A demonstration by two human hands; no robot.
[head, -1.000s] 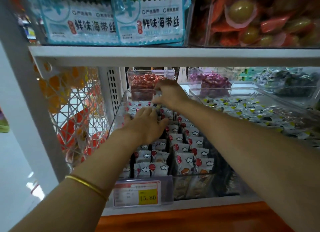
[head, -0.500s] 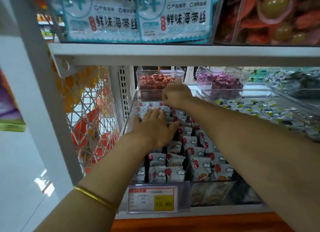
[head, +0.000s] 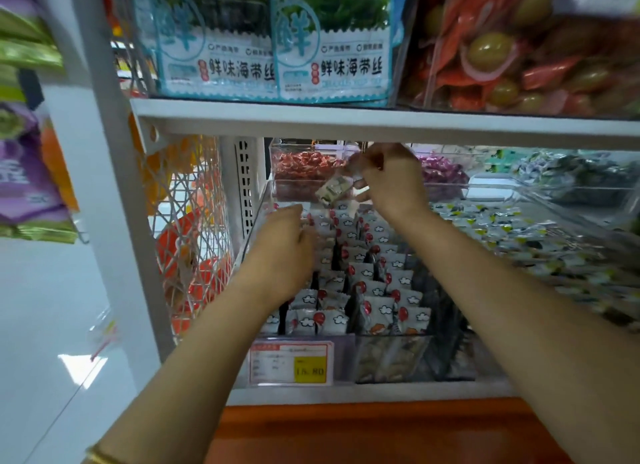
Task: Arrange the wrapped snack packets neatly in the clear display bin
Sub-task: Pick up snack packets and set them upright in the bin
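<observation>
Mesh panel (head: 188, 228): white lattice at the shelf's left end; the orange goods behind it are blurred.
Left hand (head: 277, 256): its back faces the camera, fingers curled down onto the left rows; whether they grip anything cannot be told.
Clear bin (head: 255, 229): on the lower shelf, with a price tag (head: 290, 361) on its front, the print mostly unreadable.
Snack packets (head: 372, 292): upright in rows inside the bin, some hidden under the left hand.
Loose packet (head: 333, 190): tilted above the bin's back end, blurred.
Right hand (head: 394, 186): pinches the loose packet.
Neighbouring bin (head: 540, 195): partly covered by the right forearm.
</observation>
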